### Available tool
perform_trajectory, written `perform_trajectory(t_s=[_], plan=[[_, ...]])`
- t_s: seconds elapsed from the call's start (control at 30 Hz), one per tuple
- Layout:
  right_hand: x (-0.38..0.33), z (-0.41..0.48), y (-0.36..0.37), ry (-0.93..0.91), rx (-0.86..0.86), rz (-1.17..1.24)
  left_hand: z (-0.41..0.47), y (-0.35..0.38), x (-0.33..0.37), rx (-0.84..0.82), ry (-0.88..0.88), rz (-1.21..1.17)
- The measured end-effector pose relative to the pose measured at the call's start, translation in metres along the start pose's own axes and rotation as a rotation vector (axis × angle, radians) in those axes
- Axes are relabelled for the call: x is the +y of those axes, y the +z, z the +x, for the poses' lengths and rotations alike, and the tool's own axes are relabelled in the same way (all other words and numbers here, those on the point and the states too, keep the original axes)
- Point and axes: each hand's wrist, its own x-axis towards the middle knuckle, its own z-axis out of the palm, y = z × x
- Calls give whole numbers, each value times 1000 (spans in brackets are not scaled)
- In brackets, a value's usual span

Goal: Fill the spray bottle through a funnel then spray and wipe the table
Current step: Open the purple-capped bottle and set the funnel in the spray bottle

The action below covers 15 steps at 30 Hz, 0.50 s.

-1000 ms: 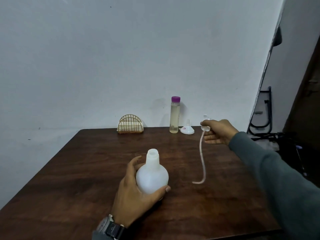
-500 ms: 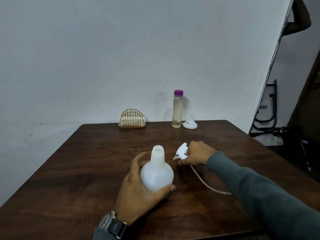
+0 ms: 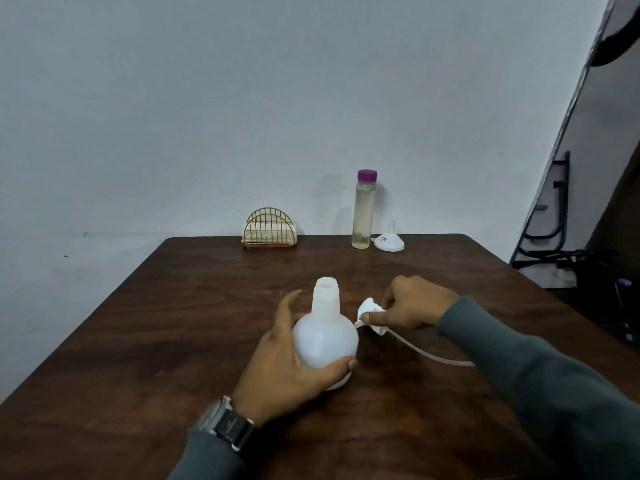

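Left hand: my left hand [image 3: 277,368] wraps the round belly of the spray bottle [image 3: 324,336] from the left, thumb curled across the near side low down, the other fingers [image 3: 289,306] reaching up its far left flank; the palm cups the curve and a dark wristwatch [image 3: 227,424] sits above a grey sleeve cuff.
Right hand: my right hand [image 3: 412,306] lies low over the worktop [image 3: 173,323] just right of the bottle, knuckles up, forearm coming in from the lower right in a grey sleeve; my fingers pinch the spray head [image 3: 370,315], the forefinger stretched along its near edge.
Spray bottle: it stands upright near the middle of the worktop, milky translucent plastic, a bulbous body narrowing to a straight neck with an open, threaded mouth.
Spray head: white moulded plastic, lying on its side beside the bottle's right shoulder, touching or nearly touching it; I cannot tell which.
Dip tube: a thin, pale, flexible dip tube [image 3: 426,351] trails from the head toward the right in a shallow curve along the wood and slips behind my sleeve.
Worktop: dark brown wood, streaky grain, dull sheen, rounded far corners.
Far edge: a tall clear bottle [image 3: 362,216] with a purple cap holds pale yellowish liquid; just right of it a white funnel [image 3: 389,240] rests mouth down, spout up; well to the left stands an arched gold wire holder [image 3: 270,230] with something pale in it.
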Motion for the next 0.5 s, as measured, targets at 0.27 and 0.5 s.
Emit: perform_trajectory(t_s=[0.27,0.5], plan=[[3,51,-59,26,183,98,45,-6,-17,-20,55,54],[1,134,-78,22,388,297,78,-8,-33,12,98,51]])
